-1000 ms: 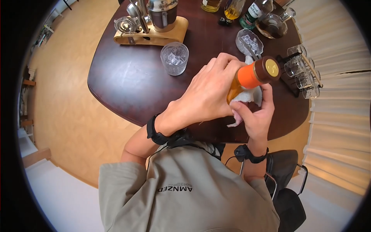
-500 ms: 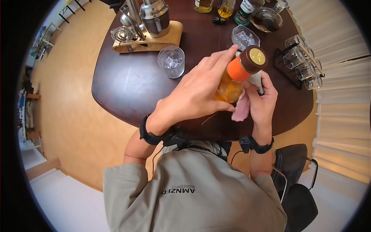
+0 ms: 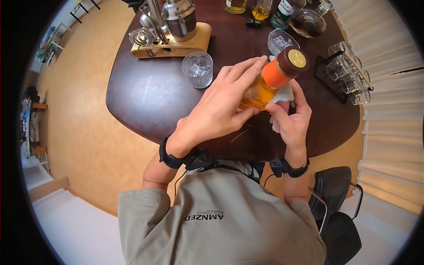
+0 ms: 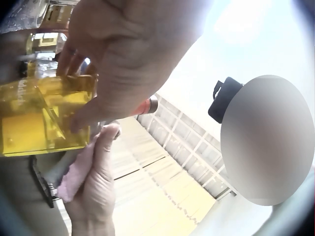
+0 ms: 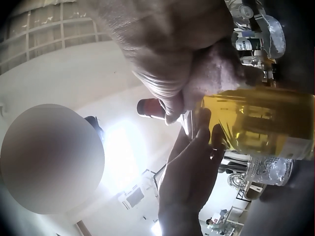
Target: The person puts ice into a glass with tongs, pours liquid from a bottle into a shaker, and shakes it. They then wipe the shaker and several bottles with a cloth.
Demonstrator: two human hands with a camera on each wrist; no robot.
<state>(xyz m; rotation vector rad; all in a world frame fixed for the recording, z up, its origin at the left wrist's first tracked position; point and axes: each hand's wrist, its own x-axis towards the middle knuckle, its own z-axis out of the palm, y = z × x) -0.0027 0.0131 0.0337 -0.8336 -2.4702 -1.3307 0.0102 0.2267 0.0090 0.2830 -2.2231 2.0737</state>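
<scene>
A glass bottle of amber liquid (image 3: 259,93), with an orange neck band and dark brown cap, leans over the near part of the table in the head view. My left hand (image 3: 216,99) grips its side, thumb toward me. On the bottle's right, my right hand (image 3: 293,117) pinches a pink and white cloth (image 3: 282,98) against the glass near the shoulder. In the left wrist view the pink cloth (image 4: 78,172) hangs below the right thumb. The bottle's square body (image 5: 266,123) extends beyond both hands in the right wrist view.
An ice-filled tumbler (image 3: 197,70) stands left of the bottle. Behind are a bar tool stand (image 3: 176,47) with a shaker, a bowl of ice (image 3: 282,42), several bottles and a decanter (image 3: 308,24). A rack of glass mugs (image 3: 349,73) stands at right. A chair (image 3: 338,194) is nearby.
The bottle first shifted left and tilted with both hands, then moved slightly back up and right. The cloth drew in closer against the bottle under the right thumb. Both hands kept their hold.
</scene>
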